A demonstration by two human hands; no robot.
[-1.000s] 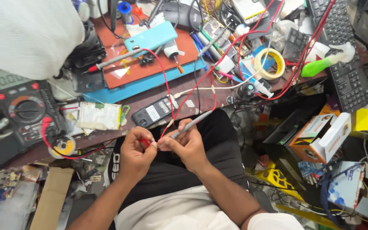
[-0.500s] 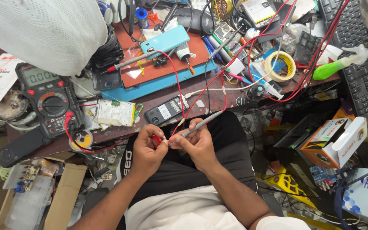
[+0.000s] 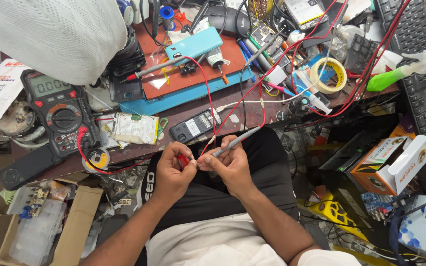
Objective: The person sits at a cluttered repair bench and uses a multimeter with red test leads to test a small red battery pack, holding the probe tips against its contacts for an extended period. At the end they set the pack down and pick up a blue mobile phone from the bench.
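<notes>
On the left of the desk we see a black and red multimeter, its red lead looping toward our lap. Our left hand has its grip clamped on a small red part, just below the desk edge. Touching it, our right hand pinches a slim grey probe, tilted up to the right, its tip meeting the red part.
</notes>
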